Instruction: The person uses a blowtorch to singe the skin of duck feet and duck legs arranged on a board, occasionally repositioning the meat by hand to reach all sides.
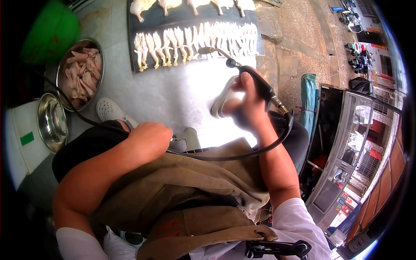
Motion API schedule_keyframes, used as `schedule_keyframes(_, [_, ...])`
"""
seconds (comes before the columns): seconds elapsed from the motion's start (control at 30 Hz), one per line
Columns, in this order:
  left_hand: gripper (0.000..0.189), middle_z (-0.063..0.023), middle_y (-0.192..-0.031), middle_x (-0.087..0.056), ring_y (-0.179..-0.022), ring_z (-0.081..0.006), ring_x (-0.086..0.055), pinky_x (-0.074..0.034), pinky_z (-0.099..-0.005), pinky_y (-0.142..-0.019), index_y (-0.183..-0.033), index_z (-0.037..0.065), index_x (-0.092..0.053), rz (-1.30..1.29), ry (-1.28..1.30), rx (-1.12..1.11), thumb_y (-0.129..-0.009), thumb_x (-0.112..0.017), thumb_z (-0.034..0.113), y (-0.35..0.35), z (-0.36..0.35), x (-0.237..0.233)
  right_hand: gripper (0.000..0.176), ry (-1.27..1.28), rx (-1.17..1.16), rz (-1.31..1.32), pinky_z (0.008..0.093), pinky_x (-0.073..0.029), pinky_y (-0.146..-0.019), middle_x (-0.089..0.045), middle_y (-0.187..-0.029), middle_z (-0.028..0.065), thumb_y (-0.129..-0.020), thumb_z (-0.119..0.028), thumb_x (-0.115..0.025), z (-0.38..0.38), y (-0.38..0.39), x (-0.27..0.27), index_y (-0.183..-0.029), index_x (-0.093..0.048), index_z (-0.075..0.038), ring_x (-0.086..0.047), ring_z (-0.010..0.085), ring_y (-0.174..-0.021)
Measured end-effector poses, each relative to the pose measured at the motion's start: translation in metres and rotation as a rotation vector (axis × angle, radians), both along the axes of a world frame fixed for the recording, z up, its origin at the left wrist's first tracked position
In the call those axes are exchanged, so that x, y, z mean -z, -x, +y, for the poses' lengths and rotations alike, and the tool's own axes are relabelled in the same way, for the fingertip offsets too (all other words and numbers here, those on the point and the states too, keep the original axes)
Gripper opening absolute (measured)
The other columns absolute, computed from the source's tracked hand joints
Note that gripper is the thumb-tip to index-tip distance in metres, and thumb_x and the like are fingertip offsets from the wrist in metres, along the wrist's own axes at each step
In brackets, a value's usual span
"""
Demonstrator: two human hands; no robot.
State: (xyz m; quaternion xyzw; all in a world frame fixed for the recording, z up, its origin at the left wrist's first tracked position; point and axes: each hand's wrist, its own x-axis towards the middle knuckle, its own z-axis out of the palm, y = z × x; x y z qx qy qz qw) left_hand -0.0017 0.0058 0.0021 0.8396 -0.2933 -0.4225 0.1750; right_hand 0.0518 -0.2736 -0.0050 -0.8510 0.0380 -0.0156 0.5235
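My right hand point(252, 102) grips the black handle of a gas torch point(258, 83); its thin metal neck ends in a nozzle point(205, 50) over the near row of poultry pieces. A black hose point(225, 157) runs from the handle across my lap and on to the left. My left hand point(149, 138) is closed in a fist above my left thigh, with a small metal tip showing at its front; the rest of that item is hidden. On a dark flat tray point(173, 19) lie a row of slim pale poultry pieces point(167, 45) and a row of larger pieces point(170, 5). No flame is visible.
To the left, a metal bowl point(102, 71) holds pinkish poultry pieces. Nearby are a second shiny bowl point(53, 121) and a green bucket point(52, 32). A glass-fronted cabinet point(338, 173) stands on the right. My white clogs point(113, 112) rest on the pale floor point(164, 95).
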Motion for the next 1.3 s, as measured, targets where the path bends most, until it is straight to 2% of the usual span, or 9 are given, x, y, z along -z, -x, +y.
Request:
schedule_keyframes(0.4, [0.010, -0.0177, -0.078, -0.065, -0.077, -0.0379, -0.062, -0.050, -0.0461, -0.071, -0.081, 0.005, -0.063, -0.020, -0.005, 0.049, -0.080, -0.055, 0.009, 0.006, 0.000, 0.004, 0.033, 0.080, -0.030, -0.058, 0.0289, -0.054, -0.065, -0.065, -0.081, 0.0111, -0.093, -0.018, -0.058, -0.004, 0.009, -0.003, -0.115, -0.057, 0.007, -0.068, 0.0186, -0.070])
schedule_keyframes(0.6, [0.010, -0.0177, -0.078, -0.064, -0.079, -0.0383, -0.061, -0.049, -0.0473, -0.073, -0.082, 0.005, -0.063, 0.000, 0.013, 0.014, -0.081, -0.054, 0.009, 0.002, -0.004, 0.000, 0.036, 0.058, -0.033, 0.057, 0.0298, -0.054, -0.064, -0.063, -0.082, 0.0117, -0.095, -0.022, -0.055, -0.010, 0.015, -0.006, -0.115, -0.055, 0.007, -0.066, 0.0198, -0.070])
schedule_keyframes(0.83, [0.010, -0.0189, -0.078, -0.064, -0.078, -0.0381, -0.061, -0.048, -0.0480, -0.072, -0.082, 0.004, -0.063, -0.021, 0.020, 0.061, -0.082, -0.054, 0.010, -0.002, -0.016, -0.001, 0.035, -0.098, 0.061, 0.057, 0.0301, -0.054, -0.064, -0.062, -0.081, 0.0120, -0.095, -0.023, -0.055, -0.023, 0.019, 0.008, -0.115, -0.054, 0.006, -0.066, 0.0201, -0.069])
schedule_keyframes(0.9, [0.010, -0.0188, -0.076, -0.064, -0.076, -0.0383, -0.061, -0.049, -0.0481, -0.071, -0.081, 0.004, -0.062, -0.022, 0.013, 0.074, -0.082, -0.055, 0.010, -0.003, -0.016, 0.001, 0.035, -0.253, 0.144, 0.175, 0.0301, -0.054, -0.063, -0.062, -0.081, 0.0120, -0.095, -0.022, -0.055, -0.020, 0.017, 0.004, -0.114, -0.055, 0.006, -0.066, 0.0199, -0.069])
schedule_keyframes(1.07, [0.010, -0.0185, -0.074, -0.064, -0.074, -0.0387, -0.062, -0.049, -0.0474, -0.070, -0.080, 0.003, -0.062, -0.023, 0.005, 0.101, -0.081, -0.055, 0.009, -0.005, -0.019, 0.000, 0.035, -0.159, 0.084, 0.139, 0.0299, -0.054, -0.063, -0.062, -0.081, 0.0118, -0.095, -0.022, -0.056, -0.025, 0.018, 0.011, -0.113, -0.055, 0.007, -0.065, 0.0197, -0.068])
schedule_keyframes(1.27, [0.009, -0.0191, -0.075, -0.065, -0.075, -0.0385, -0.063, -0.049, -0.0473, -0.070, -0.080, 0.003, -0.062, -0.034, 0.016, 0.093, -0.080, -0.054, 0.007, -0.005, -0.017, 0.002, 0.035, -0.244, 0.153, 0.186, 0.0295, -0.054, -0.063, -0.061, -0.081, 0.0116, -0.094, -0.023, -0.056, -0.023, 0.018, 0.009, -0.113, -0.056, 0.007, -0.065, 0.0196, -0.068])
schedule_keyframes(1.3, [0.009, -0.0192, -0.076, -0.065, -0.075, -0.0384, -0.063, -0.049, -0.0473, -0.070, -0.080, 0.003, -0.062, -0.030, 0.014, 0.092, -0.080, -0.055, 0.007, -0.005, -0.017, 0.002, 0.033, -0.227, 0.155, 0.189, 0.0302, -0.053, -0.064, -0.061, -0.080, 0.0111, -0.095, -0.025, -0.054, -0.022, 0.018, 0.008, -0.108, -0.056, 0.005, -0.065, 0.0195, -0.068])
